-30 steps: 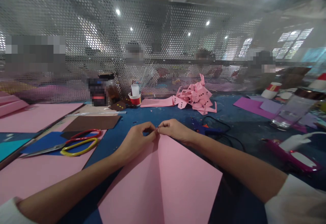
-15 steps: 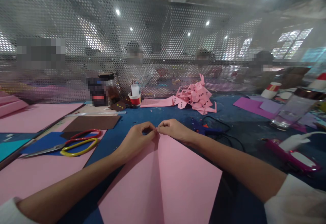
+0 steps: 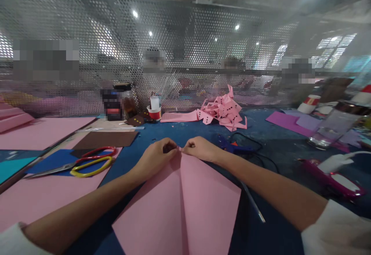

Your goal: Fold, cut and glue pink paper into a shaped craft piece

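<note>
Pink sheet (image 3: 211, 197) sits over the counter (image 3: 179, 133), right of the scissors (image 3: 66, 167), far tip pinched in the grip of both left hand (image 3: 158, 154) and right hand (image 3: 201, 148), halves angled apart along a middle line, so folding looks part-done, flattening apparently left, with dotted pink cut-outs (image 3: 224, 110) piled beyond and right of the scissors.
</note>
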The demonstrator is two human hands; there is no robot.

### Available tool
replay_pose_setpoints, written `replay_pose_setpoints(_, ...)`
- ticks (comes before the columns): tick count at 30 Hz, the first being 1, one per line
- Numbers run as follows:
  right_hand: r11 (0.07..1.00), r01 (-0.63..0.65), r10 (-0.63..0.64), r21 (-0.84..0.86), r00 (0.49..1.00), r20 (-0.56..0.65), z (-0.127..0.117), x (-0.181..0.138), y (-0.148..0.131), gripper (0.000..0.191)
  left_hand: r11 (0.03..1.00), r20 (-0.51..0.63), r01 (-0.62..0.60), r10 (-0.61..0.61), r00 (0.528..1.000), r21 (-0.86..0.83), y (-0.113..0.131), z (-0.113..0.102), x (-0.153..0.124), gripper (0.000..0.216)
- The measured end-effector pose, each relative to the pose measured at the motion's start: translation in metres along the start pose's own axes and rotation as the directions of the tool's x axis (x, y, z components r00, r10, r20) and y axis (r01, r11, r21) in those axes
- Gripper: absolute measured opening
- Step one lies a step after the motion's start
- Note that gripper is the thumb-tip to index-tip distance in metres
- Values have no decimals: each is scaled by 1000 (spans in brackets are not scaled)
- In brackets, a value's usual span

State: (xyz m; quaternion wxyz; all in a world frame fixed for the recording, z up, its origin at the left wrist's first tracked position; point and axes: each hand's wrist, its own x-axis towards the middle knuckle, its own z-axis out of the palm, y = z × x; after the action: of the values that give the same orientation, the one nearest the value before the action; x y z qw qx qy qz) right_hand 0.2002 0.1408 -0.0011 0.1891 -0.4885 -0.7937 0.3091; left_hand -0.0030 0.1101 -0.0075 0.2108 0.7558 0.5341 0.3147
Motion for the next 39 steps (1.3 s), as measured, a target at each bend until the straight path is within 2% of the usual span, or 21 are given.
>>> replay_pose_setpoints(2,995,-4,1,-101,1000,-26,3,0,2,23,998,-57,-30,33,998,52,1,0,-2,16)
replay_pose_setpoints(4,988,-11,4,-152,999,-47,5,0,3,22,984,-69,-114,124,990,137,4,1,-4,11)
replay_pose_setpoints(7,979,-32,18,-202,997,-73,8,-1,3,23,908,70,-282,274,959,309,7,4,-9,15)
replay_pose_setpoints(10,963,-67,41,-263,994,-101,10,0,3,29,811,180,-368,321,930,455,6,12,-15,22)
replay_pose_setpoints(12,949,-86,54,-302,992,-113,12,1,3,30,770,160,-369,337,928,521,6,18,-20,22)
replay_pose_setpoints(16,924,-125,86,-362,989,-123,14,5,0,32,747,127,-346,336,933,568,9,21,-28,20)
replay_pose_setpoints(20,900,-151,105,-408,986,-133,17,7,-2,33,732,177,-374,335,925,569,15,16,-30,22)
replay_pose_setpoints(27,871,-159,107,-464,985,-136,20,7,-5,29,726,146,-374,358,922,577,20,15,-33,25)
replay_pose_setpoints(32,862,-153,104,-483,986,-127,20,7,-7,30,727,142,-412,405,903,550,20,17,-35,22)
replay_pose_setpoints(39,868,-152,112,-472,988,-110,17,6,-7,33,725,160,-408,388,908,556,14,17,-38,21)
